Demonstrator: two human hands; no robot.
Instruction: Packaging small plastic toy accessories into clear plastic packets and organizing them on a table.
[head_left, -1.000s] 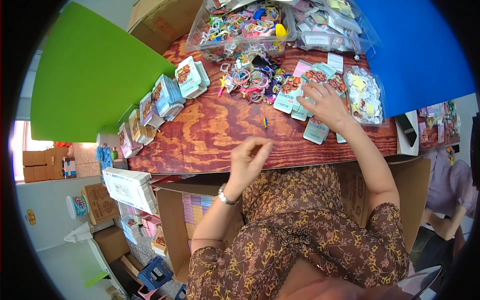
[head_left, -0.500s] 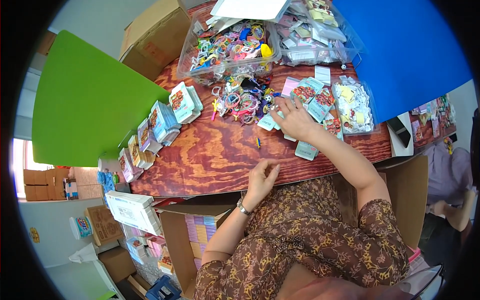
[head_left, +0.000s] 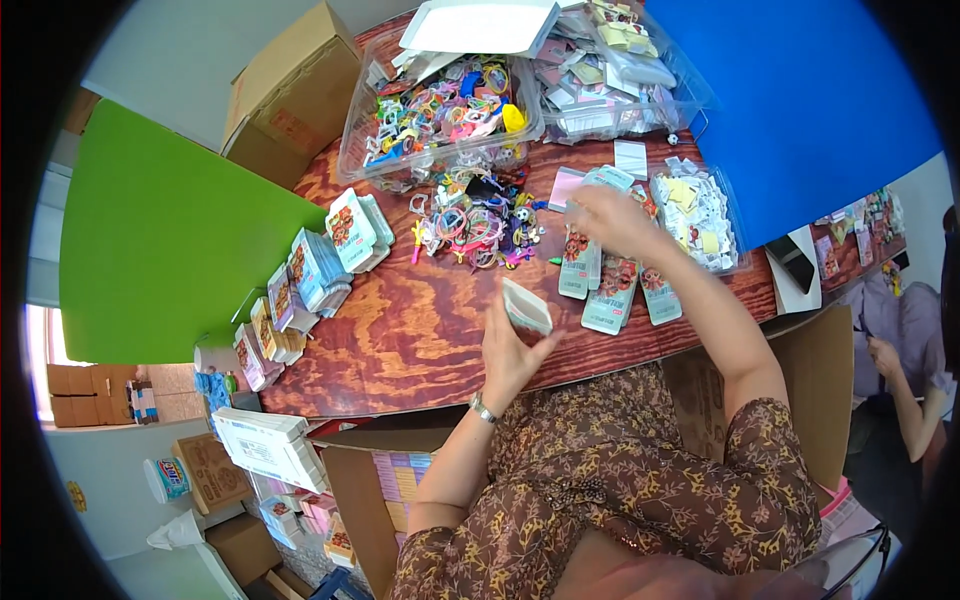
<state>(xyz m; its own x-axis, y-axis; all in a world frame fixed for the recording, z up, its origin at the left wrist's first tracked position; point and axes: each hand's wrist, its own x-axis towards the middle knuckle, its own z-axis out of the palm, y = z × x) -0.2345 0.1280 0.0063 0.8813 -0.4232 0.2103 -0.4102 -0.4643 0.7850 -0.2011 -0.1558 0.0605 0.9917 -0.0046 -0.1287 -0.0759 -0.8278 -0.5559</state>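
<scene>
My left hand, with a metal watch on its wrist, is closed on a small pale green card packet, held tilted above the table near its front edge. My right hand hovers over a loose pile of pale green packets with red pictures; its fingers are smeared by motion, and whether they hold anything is hidden. A small green piece lies at the pile's left side. Left of the right hand spreads a heap of coloured bands and small trinkets.
Clear tubs of trinkets and flat packets stand at the back. A tray of white and yellow pieces sits right of the pile. Packet stacks line the table's left side, beside a green panel. Another person is at far right.
My left hand, empty before, now grips a card packet. My right hand has risen slightly off the pile, whose packets lie rearranged. The view has shifted a little.
</scene>
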